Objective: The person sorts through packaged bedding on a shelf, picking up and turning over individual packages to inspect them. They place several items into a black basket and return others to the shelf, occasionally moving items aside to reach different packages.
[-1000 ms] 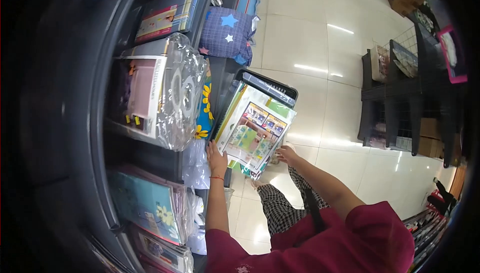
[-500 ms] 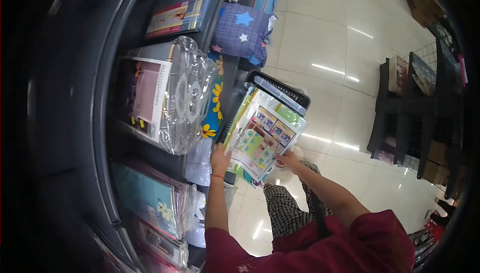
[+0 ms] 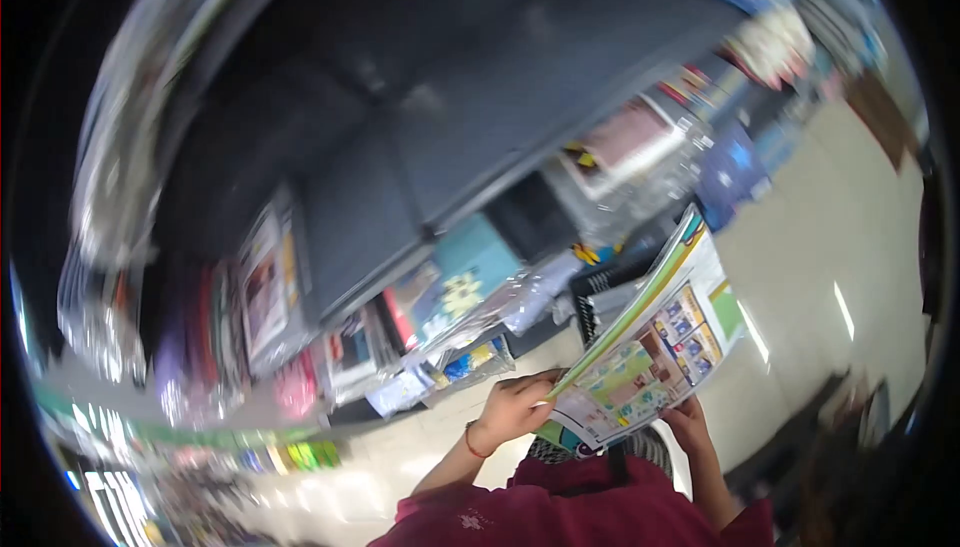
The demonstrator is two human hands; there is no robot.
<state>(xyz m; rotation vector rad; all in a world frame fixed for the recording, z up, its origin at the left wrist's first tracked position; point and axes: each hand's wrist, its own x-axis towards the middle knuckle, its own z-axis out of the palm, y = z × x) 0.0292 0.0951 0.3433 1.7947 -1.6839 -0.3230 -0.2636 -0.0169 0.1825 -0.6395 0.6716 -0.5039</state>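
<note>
A flat plastic-wrapped package with a printed picture sheet and green edges is held tilted in front of my body. My left hand, with a thin red band at its wrist, is closed on the package's near left edge. Gripping the lower right edge is my right hand. Behind the package, a black basket shows in part; its inside is mostly hidden. I cannot make out what the package contains.
Dark shelves run along the left and across the top, stocked with wrapped packs. A teal pack with a pale flower and a purple starred bundle lie on the lower level. Pale tiled floor extends to the right. Motion blurs much of the view.
My view has swung left along the shelves. The package, still in both hands, now sits closer to my body and covers less of the basket.
</note>
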